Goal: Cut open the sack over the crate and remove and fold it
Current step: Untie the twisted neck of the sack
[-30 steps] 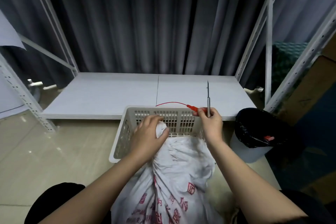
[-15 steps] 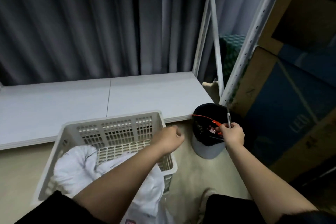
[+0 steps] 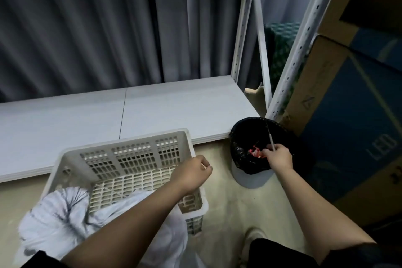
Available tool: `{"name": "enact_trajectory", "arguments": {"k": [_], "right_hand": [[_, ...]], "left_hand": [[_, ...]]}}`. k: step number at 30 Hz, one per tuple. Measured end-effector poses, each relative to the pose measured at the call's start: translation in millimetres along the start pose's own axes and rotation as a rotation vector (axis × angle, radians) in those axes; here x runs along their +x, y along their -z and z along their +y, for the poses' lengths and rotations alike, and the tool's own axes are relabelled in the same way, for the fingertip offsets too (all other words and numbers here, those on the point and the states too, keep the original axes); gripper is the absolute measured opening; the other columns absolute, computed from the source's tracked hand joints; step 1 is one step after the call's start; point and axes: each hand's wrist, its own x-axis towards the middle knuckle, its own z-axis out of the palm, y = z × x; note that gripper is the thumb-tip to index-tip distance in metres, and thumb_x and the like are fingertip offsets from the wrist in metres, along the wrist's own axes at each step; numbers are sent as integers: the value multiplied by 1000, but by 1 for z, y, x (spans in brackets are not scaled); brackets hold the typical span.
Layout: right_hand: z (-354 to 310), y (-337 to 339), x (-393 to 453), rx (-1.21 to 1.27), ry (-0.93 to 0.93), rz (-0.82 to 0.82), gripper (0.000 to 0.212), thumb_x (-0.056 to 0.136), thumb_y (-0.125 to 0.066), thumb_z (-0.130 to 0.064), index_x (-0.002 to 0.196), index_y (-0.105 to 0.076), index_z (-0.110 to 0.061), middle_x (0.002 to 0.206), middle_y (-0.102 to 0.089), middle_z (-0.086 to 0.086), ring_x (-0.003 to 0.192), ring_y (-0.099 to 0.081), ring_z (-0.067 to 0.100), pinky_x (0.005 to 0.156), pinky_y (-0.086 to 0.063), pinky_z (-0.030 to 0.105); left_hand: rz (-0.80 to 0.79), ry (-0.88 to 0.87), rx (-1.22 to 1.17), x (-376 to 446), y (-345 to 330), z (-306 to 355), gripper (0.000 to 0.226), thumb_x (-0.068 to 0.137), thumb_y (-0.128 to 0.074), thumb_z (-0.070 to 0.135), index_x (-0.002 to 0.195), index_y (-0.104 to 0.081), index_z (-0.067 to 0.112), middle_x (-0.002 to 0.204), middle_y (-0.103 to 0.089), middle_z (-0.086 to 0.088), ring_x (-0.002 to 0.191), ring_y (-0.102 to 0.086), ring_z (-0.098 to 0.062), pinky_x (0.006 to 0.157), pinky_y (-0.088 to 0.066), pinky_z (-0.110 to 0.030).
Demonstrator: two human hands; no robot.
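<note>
Pleated grey curtain (image 3: 97,24) backs slotted plastic crate (image 3: 130,159), crumpled woven sack (image 3: 56,220).

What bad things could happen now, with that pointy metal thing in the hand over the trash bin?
The right hand holds a thin pointed metal cutting tool over the black-lined trash bin while dropping red scraps; the tool might slip in too, or its tip could tear the liner. The head is turned toward the bin, so the white woven sack slumping over the beige slotted plastic crate goes unwatched and could slide out.
</note>
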Motion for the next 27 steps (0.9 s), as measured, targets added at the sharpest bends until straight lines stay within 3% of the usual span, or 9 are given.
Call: {"name": "enact_trajectory", "arguments": {"k": [4,8,10,13,15,17,20,23,27], "right_hand": [[-16,-20,-43,24,141,-134,8,88,-58,-12,80,-59,-11,44,-62,-13,53,-58,-1,57,-48,20],[-32,-47,-105,-5,247,-355,13,85,-58,-9,74,-54,-15,45,-65,-5,72,-65,25,64,-49,33],[-41,-55,-142,-11,268,-450,21,85,-56,-7,68,-50,-18,50,-65,-4,61,-59,13,58,-42,26],[-47,-64,-187,-121,307,-585,24,85,-58,-10,64,-50,-18,59,-65,-3,62,-58,10,68,-44,26],[-47,-66,-209,-201,338,-627,23,84,-63,-18,65,-50,-23,63,-58,-8,63,-54,10,63,-42,27],[-44,-70,-221,-109,295,-653,16,83,-67,-31,78,-54,-23,74,-58,-5,71,-56,13,63,-41,27],[-61,-67,-244,185,210,-490,44,83,-65,-48,107,-49,-15,94,-60,-2,80,-58,11,68,-43,27],[-98,-57,-261,242,237,-202,54,82,-61,-56,107,-46,-11,93,-56,1,85,-56,20,70,-41,34],[-151,-53,-292,473,278,-504,49,83,-59,-56,101,-43,-14,101,-66,-4,56,-44,8,58,-35,26]], "left_hand": [[-43,-25,370,-24,21,-14,46,87,-47,52,123,-55,24,123,-63,-2,109,-60,-22,85,-48,-32],[-437,148,737,-66,45,-42,110,64,-64,74,150,-19,21,150,-38,-10,132,-43,-32,107,-35,-45],[-470,224,872,-88,50,-60,123,66,-72,63,153,2,17,151,-37,-12,134,-42,-32,109,-31,-45],[-315,228,926,-113,58,-72,97,75,-72,45,149,-19,11,139,-52,-8,125,-52,-28,100,-41,-38],[-196,196,825,-125,65,-75,65,80,-64,45,135,-45,16,130,-58,-3,117,-58,-23,91,-47,-34],[-45,194,726,-134,77,-73,53,84,-54,51,127,-53,21,126,-62,-2,113,-60,-22,85,-48,-32],[203,218,518,-150,105,-66,47,87,-45,50,122,-57,20,121,-65,-5,110,-62,-26,81,-46,-32],[440,251,306,-163,148,-50,50,86,-49,49,123,-52,15,119,-64,-10,109,-61,-31,81,-46,-33],[560,254,-56,-175,206,-29,74,73,-61,53,132,-39,15,121,-60,-9,109,-58,-34,84,-45,-34]]}}
